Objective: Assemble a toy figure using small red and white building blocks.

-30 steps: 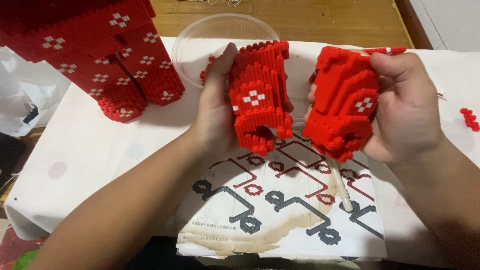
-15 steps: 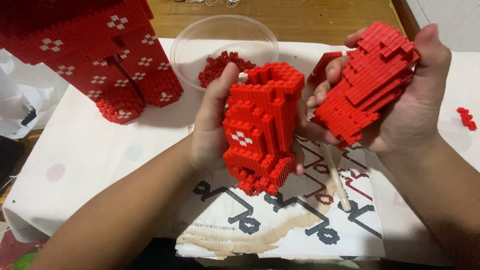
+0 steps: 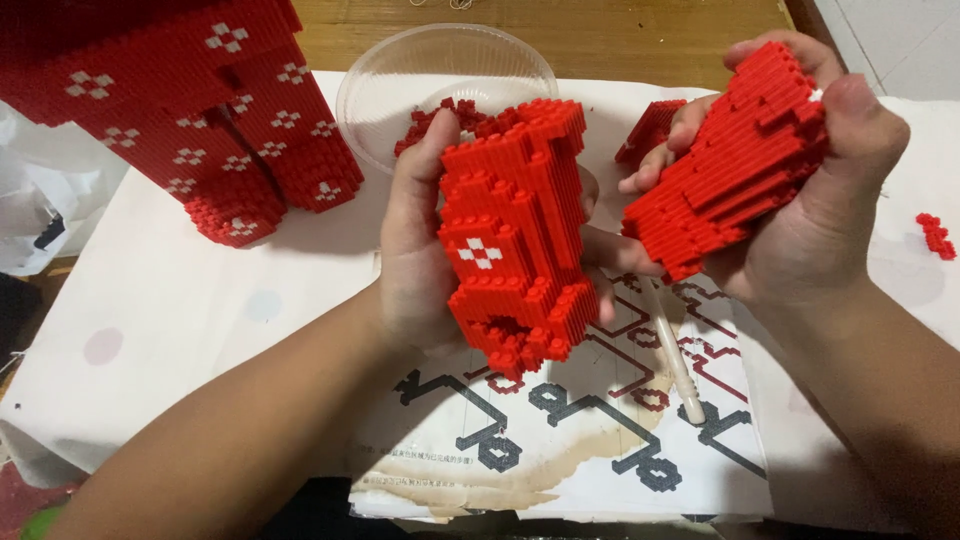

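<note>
My left hand (image 3: 415,255) grips a tall red block piece (image 3: 520,235) made of tiny bricks, with one white flower mark on its front. It stands nearly upright over the paper sheet. My right hand (image 3: 810,210) holds a second red block piece (image 3: 735,165), tilted up to the right, its stepped layers facing me. The two pieces sit close together, a narrow gap between them at the middle.
A big red block model (image 3: 200,110) with white flower marks stands at the back left. Behind my hands is a clear plastic bowl (image 3: 400,70) of loose red bricks. A printed instruction sheet (image 3: 600,440) and a white stick (image 3: 680,375) lie below. Loose red bricks (image 3: 937,235) rest at the right.
My left hand turned its piece and lowered it toward the sheet. My right hand lifted its piece and tilted it up to the right.
</note>
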